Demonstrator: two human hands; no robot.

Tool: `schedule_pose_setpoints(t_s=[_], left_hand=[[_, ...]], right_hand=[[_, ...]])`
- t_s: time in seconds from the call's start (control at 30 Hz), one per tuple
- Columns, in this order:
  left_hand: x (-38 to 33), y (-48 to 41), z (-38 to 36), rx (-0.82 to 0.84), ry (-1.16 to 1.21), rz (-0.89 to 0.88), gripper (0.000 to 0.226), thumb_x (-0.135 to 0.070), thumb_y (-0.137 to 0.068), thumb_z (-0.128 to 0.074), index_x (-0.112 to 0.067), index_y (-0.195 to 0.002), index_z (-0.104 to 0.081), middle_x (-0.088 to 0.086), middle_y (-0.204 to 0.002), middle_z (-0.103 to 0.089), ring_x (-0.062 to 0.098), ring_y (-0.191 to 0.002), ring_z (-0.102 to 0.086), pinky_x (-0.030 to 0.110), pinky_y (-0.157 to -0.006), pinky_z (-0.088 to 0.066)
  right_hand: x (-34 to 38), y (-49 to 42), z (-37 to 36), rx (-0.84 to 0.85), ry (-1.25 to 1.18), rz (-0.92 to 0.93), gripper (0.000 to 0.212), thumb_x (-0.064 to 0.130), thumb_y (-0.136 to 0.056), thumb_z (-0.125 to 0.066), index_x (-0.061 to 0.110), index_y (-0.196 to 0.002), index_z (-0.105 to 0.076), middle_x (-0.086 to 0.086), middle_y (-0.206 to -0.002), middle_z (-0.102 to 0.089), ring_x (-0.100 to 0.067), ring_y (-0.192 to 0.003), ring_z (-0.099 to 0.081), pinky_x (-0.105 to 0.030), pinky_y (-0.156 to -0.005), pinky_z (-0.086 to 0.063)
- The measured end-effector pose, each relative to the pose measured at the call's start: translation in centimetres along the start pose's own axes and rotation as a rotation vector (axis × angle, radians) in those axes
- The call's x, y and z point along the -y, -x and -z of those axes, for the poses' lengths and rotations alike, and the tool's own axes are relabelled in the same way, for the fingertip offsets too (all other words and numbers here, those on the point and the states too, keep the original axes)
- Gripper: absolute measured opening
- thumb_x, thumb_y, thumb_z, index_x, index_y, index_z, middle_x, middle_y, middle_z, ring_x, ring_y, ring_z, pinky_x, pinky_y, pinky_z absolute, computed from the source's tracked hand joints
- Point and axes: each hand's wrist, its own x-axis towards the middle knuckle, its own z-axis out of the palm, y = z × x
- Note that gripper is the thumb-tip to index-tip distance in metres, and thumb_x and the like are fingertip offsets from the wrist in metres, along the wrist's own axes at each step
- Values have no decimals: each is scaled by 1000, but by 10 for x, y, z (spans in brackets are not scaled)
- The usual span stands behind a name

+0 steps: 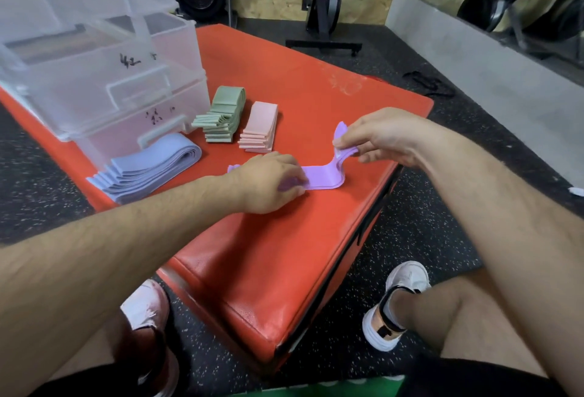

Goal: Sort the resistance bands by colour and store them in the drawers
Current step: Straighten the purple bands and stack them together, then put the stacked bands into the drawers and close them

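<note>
A stack of purple bands lies on the red padded box. My left hand presses down on its left part. My right hand pinches the stack's right end and lifts it off the box. Left of them sit three sorted stacks: blue-lilac bands, green bands and pink bands. The clear plastic drawer unit stands at the box's back left, with a middle drawer pulled out.
The red box's right edge runs close under my right hand. My feet in white shoes rest on the speckled black floor. Exercise machines stand by the far wall.
</note>
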Motion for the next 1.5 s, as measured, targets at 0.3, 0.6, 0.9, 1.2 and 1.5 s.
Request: schedule_pose_setpoints(t_s=[0.3,0.6,0.9,1.2,1.5], left_hand=[[30,54,20,-97,-66,163,24,-30,-78,-52,-21,-93,-68,-4,-89,-62,24,-87,-61,35,-73,-51],[42,64,23,-207,211,242,44,-19,-82,-65,-12,-124,-53,4,-120,-55,20,-109,-57,35,-96,-48],[39,71,34,-40,107,218,30,-18,-74,-55,-23,-99,-70,-3,-101,-59,15,-91,-62,36,-88,-51],[38,57,81,-211,13,429,33,-26,-87,-57,-10,-115,-61,12,-119,-59,31,-113,-57,35,-93,-44],[89,23,83,-107,-76,486,49,-14,-80,-55,-13,-129,-51,7,-131,-49,33,-119,-53,45,-101,-44]], right_hand=[[36,-25,-88,59,183,15,17,9,-78,-83,6,-86,-68,-11,-82,-64,-16,-67,-59,-21,-50,-53],[42,-40,-126,268,411,-7,16,13,-95,-61,5,-107,-67,-14,-94,-67,-23,-79,-69,-29,-64,-56],[63,-29,-127,353,846,105,60,-10,-89,-29,16,-128,-66,-11,-99,-69,-19,-72,-66,-25,-56,-55],[89,-21,-117,48,734,455,42,1,-88,-45,29,-103,-74,2,-100,-72,-22,-87,-64,-30,-73,-52],[94,-100,-108,-140,613,455,33,12,-99,-45,22,-121,-69,1,-128,-67,-20,-113,-61,-24,-87,-45]])
